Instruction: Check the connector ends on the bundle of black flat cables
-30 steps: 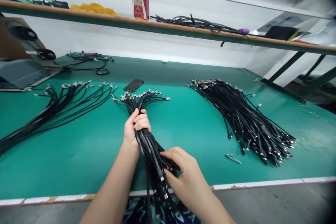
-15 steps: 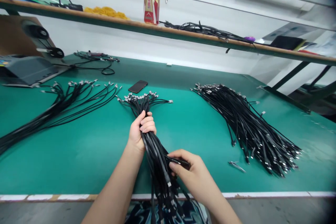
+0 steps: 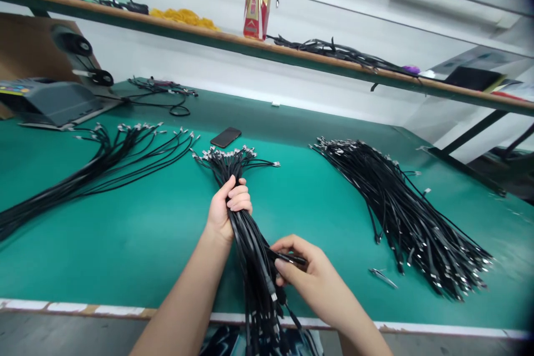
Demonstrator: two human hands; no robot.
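Observation:
A thick bundle of black cables (image 3: 252, 250) is wrapped by my left hand (image 3: 227, 208), whose fingers are closed near its upper end. White and metal connectors fan out above that fist. The lower ends hang past the table's front edge, over my lap. Lower on the right side, my right hand (image 3: 306, 272) pinches cable ends (image 3: 292, 259) from the same bundle between thumb and fingers. How many cables lie in that pinch is hidden. The bundle tilts, its lower end toward me.
To the right lies a large pile of black cables (image 3: 400, 217), with tweezers (image 3: 382, 278) close by. More cables (image 3: 95, 172) stretch across the left. A phone (image 3: 226, 137) rests behind the bundle. A grey machine (image 3: 62, 101) stands back left; a shelf (image 3: 200, 35) carries a bottle (image 3: 258, 3).
The whole view has shifted and tilted slightly, moving most things a little to the right. Both hands keep their grips on the cables, with almost no movement between them.

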